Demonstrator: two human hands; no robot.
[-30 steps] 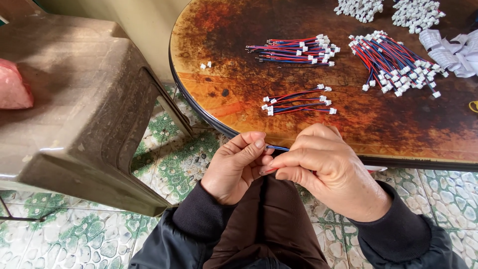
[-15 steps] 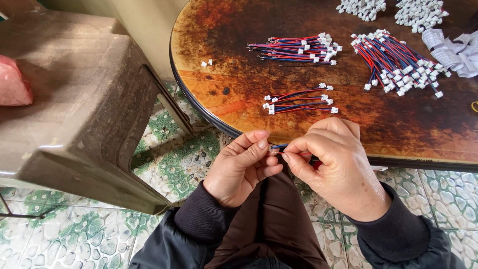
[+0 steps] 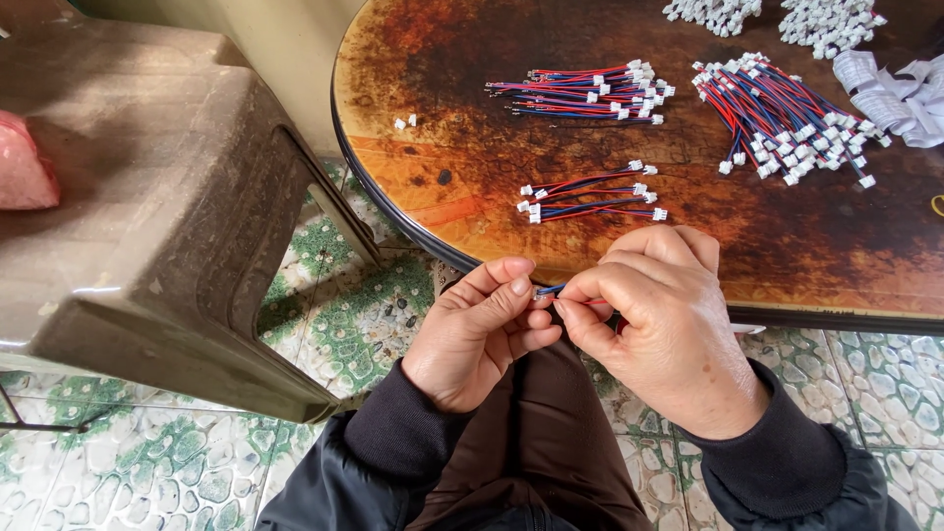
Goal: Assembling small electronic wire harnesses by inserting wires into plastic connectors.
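My left hand [image 3: 479, 329] and my right hand [image 3: 659, 315] meet just below the round table's near edge, over my lap. Between their fingertips I pinch a short red-and-blue wire lead [image 3: 551, 290]; a small white connector at its left end sits under my left thumb. Most of the lead is hidden inside my right hand. On the table just beyond my hands lies a small group of finished leads with white connectors at both ends [image 3: 590, 194].
The dark, rust-mottled round table [image 3: 472, 147] carries two bigger bundles of red-and-blue leads [image 3: 590, 93] [image 3: 787, 118], piles of white connectors [image 3: 826, 20], two loose connectors [image 3: 404, 122] and white paper strips [image 3: 890, 93]. A brown plastic stool [image 3: 147, 197] stands at left on the green tiled floor.
My hands have stayed at the table's edge, shifting slightly; my fingers have reworked their pinch on the lead, and its blue wire and connector now show between my thumbs.
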